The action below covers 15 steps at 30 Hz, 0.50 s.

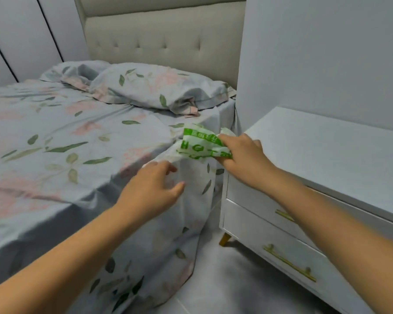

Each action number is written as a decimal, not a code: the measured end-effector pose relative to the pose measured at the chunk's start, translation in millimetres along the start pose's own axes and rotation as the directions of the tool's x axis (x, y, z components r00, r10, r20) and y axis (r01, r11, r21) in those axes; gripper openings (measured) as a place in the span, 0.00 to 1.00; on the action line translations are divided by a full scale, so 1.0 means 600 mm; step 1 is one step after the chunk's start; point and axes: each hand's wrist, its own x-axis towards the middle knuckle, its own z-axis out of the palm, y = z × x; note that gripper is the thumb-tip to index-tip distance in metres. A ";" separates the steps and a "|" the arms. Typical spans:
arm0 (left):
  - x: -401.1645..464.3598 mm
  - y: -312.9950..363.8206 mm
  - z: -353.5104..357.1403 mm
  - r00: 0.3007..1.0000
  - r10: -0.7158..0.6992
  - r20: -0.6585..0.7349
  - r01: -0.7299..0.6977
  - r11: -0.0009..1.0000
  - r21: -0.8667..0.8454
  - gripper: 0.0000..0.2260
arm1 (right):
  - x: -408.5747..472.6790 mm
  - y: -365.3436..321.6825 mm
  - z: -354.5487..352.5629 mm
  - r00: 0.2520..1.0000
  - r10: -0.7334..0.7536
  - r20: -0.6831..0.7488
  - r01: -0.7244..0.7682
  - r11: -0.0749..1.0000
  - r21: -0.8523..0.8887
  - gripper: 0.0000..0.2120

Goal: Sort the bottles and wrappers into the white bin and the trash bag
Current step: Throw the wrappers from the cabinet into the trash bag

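Note:
A thin white plastic trash bag (199, 145) with green print hangs over the near corner of the bed. My right hand (243, 155) pinches its printed upper part between thumb and fingers. My left hand (154, 186) is lower and to the left, with its fingers curled on the bag's translucent lower edge against the bed sheet. The bag looks crumpled and flat. No bottles, wrappers or white bin are in view.
The bed (55, 143) with a floral sheet and a pillow (154, 87) fills the left. A white nightstand (327, 168) with gold drawer handles stands close on the right. A narrow strip of pale tiled floor (225, 279) lies between them.

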 end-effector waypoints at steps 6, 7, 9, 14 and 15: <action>-0.174 -0.058 -0.128 0.943 -0.057 0.327 0.278 0.673 -0.685 0.48 | -0.146 -0.198 -0.018 0.920 -0.218 0.324 -0.120 0.633 0.765 0.14; -0.214 -0.061 -0.144 0.935 -0.052 0.350 0.325 0.518 -0.791 0.50 | -0.163 -0.228 -0.015 0.908 -0.225 0.353 -0.188 0.534 0.824 0.14; -0.283 -0.077 -0.169 0.951 -0.072 0.299 0.303 0.395 -0.868 0.48 | -0.193 -0.293 -0.006 0.880 -0.230 0.416 -0.313 0.378 0.871 0.15; -0.462 -0.131 -0.261 0.934 -0.341 0.110 0.251 0.403 -0.880 0.41 | -0.269 -0.480 -0.013 0.789 -0.263 0.555 -0.499 0.251 0.829 0.12; -0.500 -0.141 -0.283 0.919 -0.386 0.079 0.242 0.397 -0.885 0.37 | -0.282 -0.515 -0.019 0.785 -0.267 0.559 -0.496 0.268 0.826 0.13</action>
